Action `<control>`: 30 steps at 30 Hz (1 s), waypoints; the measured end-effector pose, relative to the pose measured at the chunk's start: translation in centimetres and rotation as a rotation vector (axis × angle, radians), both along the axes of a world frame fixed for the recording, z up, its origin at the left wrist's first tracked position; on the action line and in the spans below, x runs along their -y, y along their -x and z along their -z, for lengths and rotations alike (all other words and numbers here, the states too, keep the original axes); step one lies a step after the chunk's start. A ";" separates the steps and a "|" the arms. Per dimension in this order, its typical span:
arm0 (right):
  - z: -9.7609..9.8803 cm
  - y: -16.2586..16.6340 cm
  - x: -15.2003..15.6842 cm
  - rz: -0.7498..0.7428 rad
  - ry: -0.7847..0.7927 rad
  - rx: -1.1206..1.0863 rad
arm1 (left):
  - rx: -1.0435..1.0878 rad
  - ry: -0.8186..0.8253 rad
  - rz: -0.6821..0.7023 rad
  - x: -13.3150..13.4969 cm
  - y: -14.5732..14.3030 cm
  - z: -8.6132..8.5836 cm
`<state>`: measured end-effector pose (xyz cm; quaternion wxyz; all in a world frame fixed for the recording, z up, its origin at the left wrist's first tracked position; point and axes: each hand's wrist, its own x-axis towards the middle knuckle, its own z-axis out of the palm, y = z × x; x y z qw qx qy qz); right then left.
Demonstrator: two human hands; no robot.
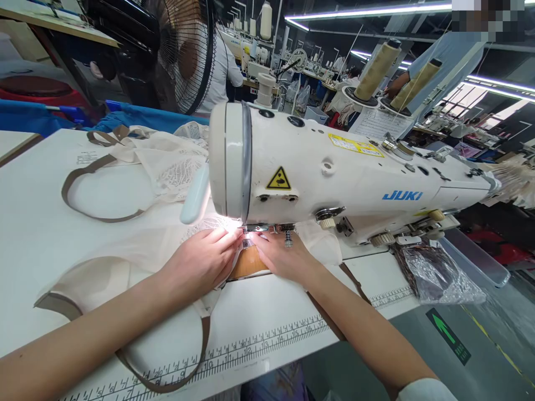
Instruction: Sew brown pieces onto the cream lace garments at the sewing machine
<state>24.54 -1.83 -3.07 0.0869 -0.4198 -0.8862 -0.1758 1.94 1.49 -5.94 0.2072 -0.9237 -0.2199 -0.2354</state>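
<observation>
A white JUKI sewing machine (334, 172) stands across the white table (37, 223). Under its presser foot (261, 228) lies a cream garment (125, 262) with lace and brown straps (200, 345). My left hand (200, 262) rests on the cream fabric just left of the needle, fingers curled and pressing the cloth. On the right side of the foot my right hand (284, 256) lies pressed on the fabric, fingertips at the foot. A tan padded piece (248, 263) shows between the two hands.
More cream lace pieces (167, 156) with a brown strap loop (83, 184) are piled at the table's back left. A printed ruler (251, 348) runs along the front edge. A plastic bag (434, 273) lies right. A fan (184, 50), thread cones (378, 69) and other workers stand behind.
</observation>
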 end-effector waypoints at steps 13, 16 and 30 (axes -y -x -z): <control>-0.4 -0.1 0.1 -0.011 0.052 -0.030 | 0.034 -0.024 -0.023 0.3 -0.2 -0.1; -0.1 -0.3 0.0 -0.022 0.032 -0.023 | 0.044 0.000 -0.010 0.3 -0.2 -0.2; 0.6 -0.5 0.0 0.031 -0.023 0.025 | 0.068 0.043 0.017 -0.1 0.2 0.3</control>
